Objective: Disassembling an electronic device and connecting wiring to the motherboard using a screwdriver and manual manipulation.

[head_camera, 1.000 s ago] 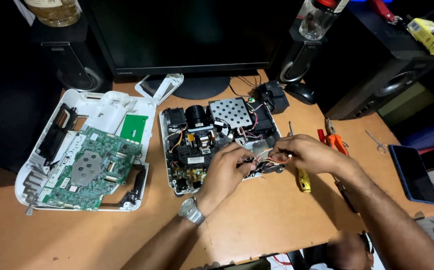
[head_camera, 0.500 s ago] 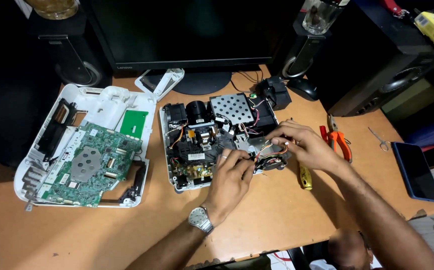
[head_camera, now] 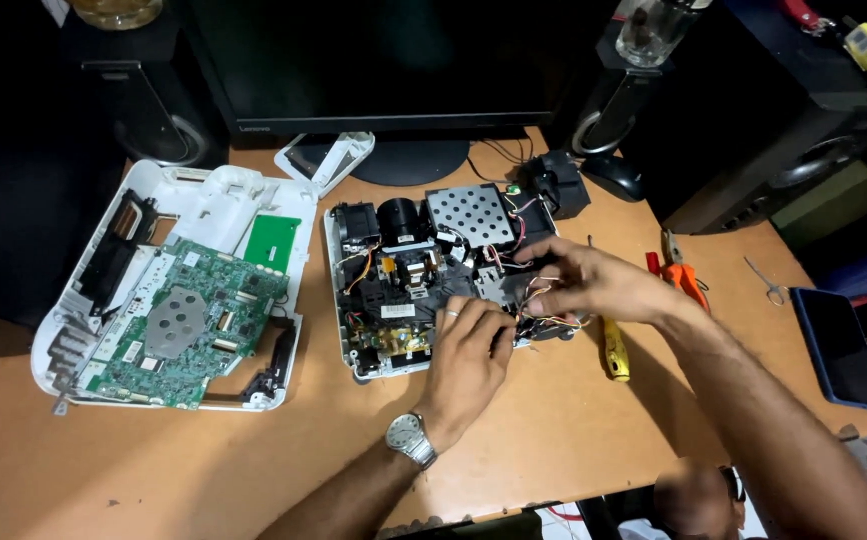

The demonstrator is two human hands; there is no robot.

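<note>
Hands meet over the opened projector chassis (head_camera: pixel 424 290): left hand (head_camera: pixel 469 350) curled at its near edge, right hand (head_camera: pixel 584 285) pinching thin wires (head_camera: pixel 544 318) just beyond, nearer them.

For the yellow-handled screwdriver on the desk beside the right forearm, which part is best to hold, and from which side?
Probably the yellow handle, taken from above. The screwdriver lies flat on the desk, handle end toward the person, so that thick part is open; the thin shaft runs under the right hand.
</note>
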